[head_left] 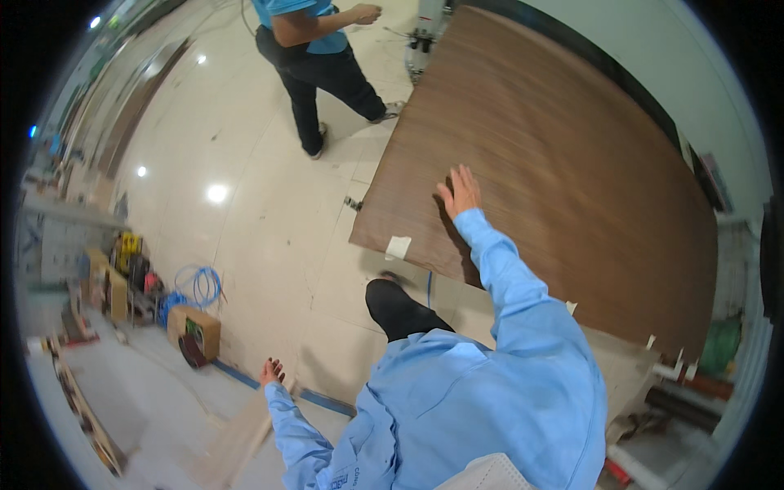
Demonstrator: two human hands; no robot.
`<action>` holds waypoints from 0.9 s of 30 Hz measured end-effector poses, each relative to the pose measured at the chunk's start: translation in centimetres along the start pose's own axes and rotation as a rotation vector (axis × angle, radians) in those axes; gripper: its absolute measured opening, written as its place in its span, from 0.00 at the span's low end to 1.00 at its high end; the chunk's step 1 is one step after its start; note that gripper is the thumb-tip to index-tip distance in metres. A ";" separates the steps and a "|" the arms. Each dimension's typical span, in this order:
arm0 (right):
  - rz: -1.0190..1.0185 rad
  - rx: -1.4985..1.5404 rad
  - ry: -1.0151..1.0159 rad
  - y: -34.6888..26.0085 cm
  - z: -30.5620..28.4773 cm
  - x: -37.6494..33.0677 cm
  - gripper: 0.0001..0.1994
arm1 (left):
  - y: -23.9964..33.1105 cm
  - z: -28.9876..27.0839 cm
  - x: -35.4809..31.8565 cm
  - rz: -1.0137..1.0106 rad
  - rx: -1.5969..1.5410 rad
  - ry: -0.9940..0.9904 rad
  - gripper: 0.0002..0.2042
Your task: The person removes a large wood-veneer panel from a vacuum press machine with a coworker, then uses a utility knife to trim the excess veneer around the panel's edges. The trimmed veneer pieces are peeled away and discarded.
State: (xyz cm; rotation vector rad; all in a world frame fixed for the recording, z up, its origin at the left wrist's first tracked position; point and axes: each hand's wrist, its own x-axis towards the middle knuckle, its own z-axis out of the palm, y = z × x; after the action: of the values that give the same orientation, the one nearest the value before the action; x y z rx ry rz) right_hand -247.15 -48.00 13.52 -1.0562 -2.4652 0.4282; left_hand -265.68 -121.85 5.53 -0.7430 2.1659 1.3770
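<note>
My right hand point(464, 193) is stretched out over a large brown wood-grain sheet point(563, 171), palm down with the fingers extended. A dark shadow lies beside the hand and forearm, and I cannot tell whether the palm touches the sheet. Pale tape pieces point(398, 247) stick to the sheet's near edge. Away to the left, my left hand point(272, 372) hangs low in the air above the floor. Its fingers are loosely apart, with nothing in them.
A person point(314, 65) in a blue shirt stands beyond the sheet's left corner, near a machine point(422, 41). Left on the floor are a coiled blue hose point(198, 286), a cardboard box point(196, 331) and tools. Rolls point(686, 408) lie at the lower right.
</note>
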 end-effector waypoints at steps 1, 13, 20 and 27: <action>0.053 -0.015 0.067 0.4 0.5 2.2 0.30 | 3.1 1.0 2.7 0.066 0.025 -0.081 0.19; 0.398 -0.174 0.072 -7.5 11.1 10.1 0.34 | 26.5 3.2 20.3 -0.182 0.470 -0.350 0.18; 0.567 -0.127 0.052 -15.4 12.2 9.4 0.36 | 37.9 10.3 30.8 -0.236 0.654 -0.483 0.19; 0.770 -0.180 0.128 -23.9 14.1 8.2 0.35 | 50.9 33.2 42.9 0.131 1.078 -0.920 0.18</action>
State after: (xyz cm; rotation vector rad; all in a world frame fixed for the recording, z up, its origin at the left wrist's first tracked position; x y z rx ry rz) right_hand -273.74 -59.36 13.83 -2.0323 -1.9290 0.3422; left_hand -328.10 -81.81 -0.97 0.3901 1.7599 0.2717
